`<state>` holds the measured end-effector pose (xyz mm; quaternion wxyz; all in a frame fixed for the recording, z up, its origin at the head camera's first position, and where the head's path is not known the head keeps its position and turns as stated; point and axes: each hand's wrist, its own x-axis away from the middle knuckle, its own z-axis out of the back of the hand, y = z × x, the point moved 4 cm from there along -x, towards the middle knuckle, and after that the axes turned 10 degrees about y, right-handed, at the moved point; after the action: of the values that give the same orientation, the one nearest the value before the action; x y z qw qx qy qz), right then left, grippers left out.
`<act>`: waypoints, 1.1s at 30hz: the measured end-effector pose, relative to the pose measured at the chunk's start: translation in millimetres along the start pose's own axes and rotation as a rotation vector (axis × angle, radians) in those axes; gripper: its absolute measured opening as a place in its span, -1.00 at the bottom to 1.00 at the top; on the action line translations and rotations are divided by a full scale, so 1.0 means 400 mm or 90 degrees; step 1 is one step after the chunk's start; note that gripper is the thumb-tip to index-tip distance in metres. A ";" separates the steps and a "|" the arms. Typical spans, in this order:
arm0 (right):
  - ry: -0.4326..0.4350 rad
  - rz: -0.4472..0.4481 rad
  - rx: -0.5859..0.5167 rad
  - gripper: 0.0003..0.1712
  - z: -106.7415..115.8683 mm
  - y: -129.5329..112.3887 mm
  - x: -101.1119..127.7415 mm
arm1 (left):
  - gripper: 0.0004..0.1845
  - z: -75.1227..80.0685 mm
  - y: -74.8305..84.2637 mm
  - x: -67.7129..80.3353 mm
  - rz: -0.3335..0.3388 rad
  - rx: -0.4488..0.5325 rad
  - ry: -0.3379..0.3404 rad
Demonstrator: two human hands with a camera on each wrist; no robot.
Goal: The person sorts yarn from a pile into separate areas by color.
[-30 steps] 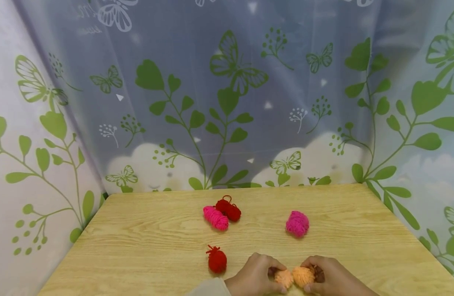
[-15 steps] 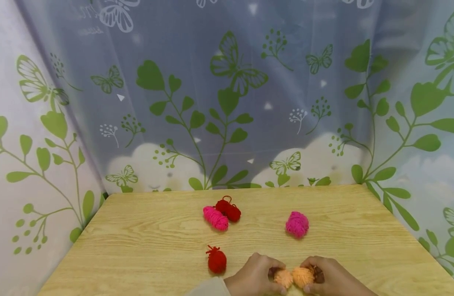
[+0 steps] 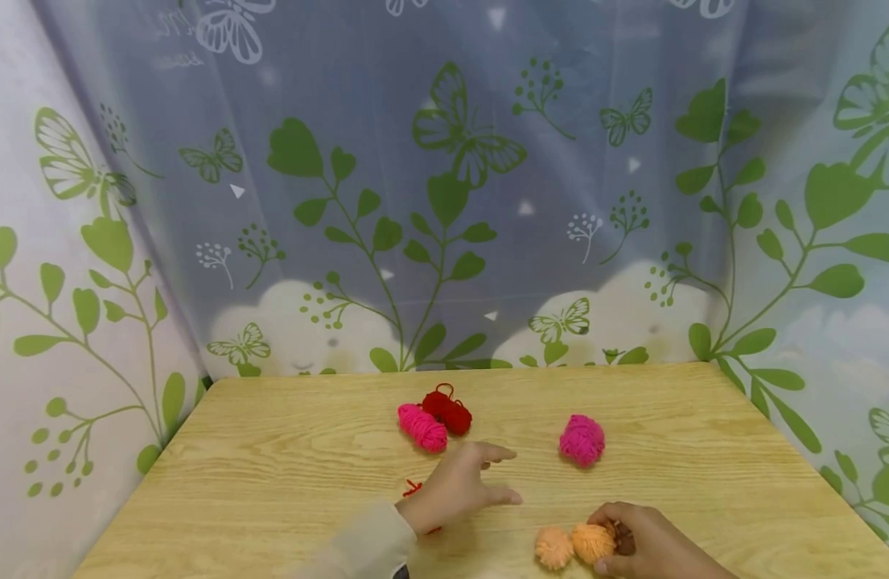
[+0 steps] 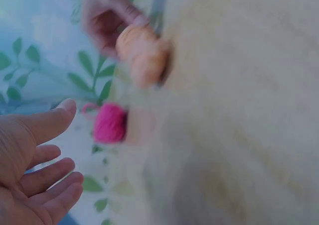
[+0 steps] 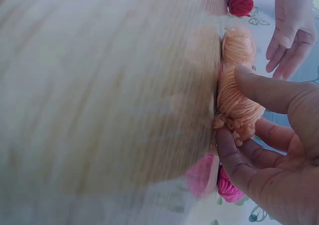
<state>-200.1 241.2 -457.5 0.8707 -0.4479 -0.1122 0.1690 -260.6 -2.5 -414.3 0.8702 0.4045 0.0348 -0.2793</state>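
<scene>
Wooden table [image 3: 270, 450]: left hand [image 3: 458, 486] flat, lifted; right hand [image 3: 643, 547] pinching orange pompom [image 3: 593, 542].

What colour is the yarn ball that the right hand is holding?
Orange; the yarn ball in the right hand shows best in the head view.

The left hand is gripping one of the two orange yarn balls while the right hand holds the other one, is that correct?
Not quite. In the head view the left hand is open and holds nothing, hovering away from the orange yarn balls. Only the right hand holds one orange ball, as you said.
</scene>
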 end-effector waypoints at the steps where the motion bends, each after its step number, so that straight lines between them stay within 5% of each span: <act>1: 0.000 0.000 -0.001 -0.52 0.000 0.000 0.000 | -0.44 0.014 -0.006 -0.003 0.002 -0.001 0.009; 17: 0.004 -0.002 0.009 -0.48 -0.001 0.001 0.002 | -0.49 0.212 -0.135 -0.023 0.037 -0.018 0.185; 33: 0.006 0.006 -0.003 -0.50 0.001 0.004 0.000 | -0.44 0.219 -0.315 -0.015 0.092 0.038 0.203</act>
<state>-200.5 242.4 -458.5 0.8693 -0.4514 -0.1066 0.1709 -344.9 -128.3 -440.2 0.8591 0.4707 0.1347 -0.1492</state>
